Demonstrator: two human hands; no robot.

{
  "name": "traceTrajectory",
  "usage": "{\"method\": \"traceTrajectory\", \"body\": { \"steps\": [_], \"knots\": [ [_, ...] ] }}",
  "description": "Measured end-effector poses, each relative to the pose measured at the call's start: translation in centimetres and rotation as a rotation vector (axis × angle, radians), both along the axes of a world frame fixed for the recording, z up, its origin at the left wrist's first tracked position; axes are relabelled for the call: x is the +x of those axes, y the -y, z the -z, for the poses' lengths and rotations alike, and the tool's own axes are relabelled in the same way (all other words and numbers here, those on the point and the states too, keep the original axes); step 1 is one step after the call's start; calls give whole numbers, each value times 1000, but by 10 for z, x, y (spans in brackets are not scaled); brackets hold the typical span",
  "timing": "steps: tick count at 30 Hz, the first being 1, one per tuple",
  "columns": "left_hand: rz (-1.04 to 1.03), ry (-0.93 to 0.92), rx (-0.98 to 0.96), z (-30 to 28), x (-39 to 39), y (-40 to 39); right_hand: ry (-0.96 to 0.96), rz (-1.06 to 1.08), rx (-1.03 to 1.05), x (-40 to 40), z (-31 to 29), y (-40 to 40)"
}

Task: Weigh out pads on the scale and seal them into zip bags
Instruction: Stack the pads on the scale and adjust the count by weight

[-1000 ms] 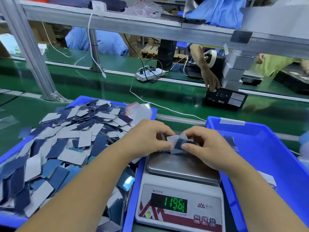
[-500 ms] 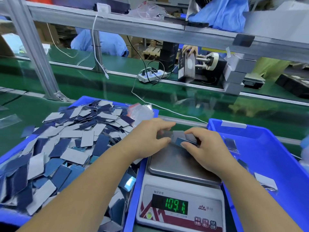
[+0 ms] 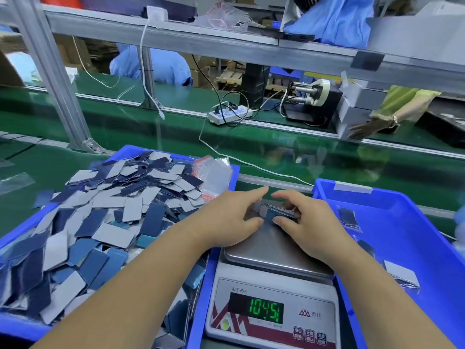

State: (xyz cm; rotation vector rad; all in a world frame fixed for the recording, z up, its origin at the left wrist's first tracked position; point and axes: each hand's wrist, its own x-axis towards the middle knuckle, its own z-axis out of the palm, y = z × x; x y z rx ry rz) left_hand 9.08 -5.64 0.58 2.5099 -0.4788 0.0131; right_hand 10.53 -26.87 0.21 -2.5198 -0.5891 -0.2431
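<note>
A small stack of grey and blue pads (image 3: 270,212) lies at the far end of the steel pan of the digital scale (image 3: 274,250), whose green display reads 104.51. My left hand (image 3: 232,217) cups the stack from the left with thumb and fingers around it. From the right, my right hand (image 3: 304,219) closes its thumb and fingers on the same stack. A heap of loose pads (image 3: 105,212) fills the blue bin (image 3: 198,293) on the left. Clear zip bags (image 3: 214,175) with red strips lie at that bin's far right corner.
A second blue bin (image 3: 392,205) on the right holds a few filled bags (image 3: 348,217). Beyond the scale runs a green conveyor belt (image 3: 176,137) with a power strip (image 3: 230,114) and cables. Other people's arms work across the belt. A metal post (image 3: 50,71) stands at the left.
Both hands lowered the pads from just above the pan onto its far end and closed around them. The display dropped from 119.6 to 104.51.
</note>
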Motion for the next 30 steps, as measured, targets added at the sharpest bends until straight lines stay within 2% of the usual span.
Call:
{"method": "traceTrajectory", "body": {
  "steps": [4,8,11,15,18,21,24,27,30],
  "knots": [
    [11,-78,-70,3,-1,3,25,-7,-5,0,0,-2],
    [71,-113,-21,6,-2,12,-8,-14,-139,-1,1,-7],
    [82,-146,0,8,-3,15,-1,-42,-145,-1,0,-6],
    [102,-83,-63,0,-3,16,200,-11,-5,-2,-2,-5],
    [6,-52,-185,-6,-2,6,377,-26,91,-4,-4,-8],
    [-75,5,-267,-7,-1,-2,457,-103,158,-7,-5,-11],
    [-121,67,-320,-8,0,-1,408,-133,164,-9,-5,-11],
    [-160,107,-358,-9,0,-4,258,-144,138,-8,-7,-8],
    [-144,66,-300,-9,2,-6,118,-98,134,-7,-8,-5]
  ]
}}
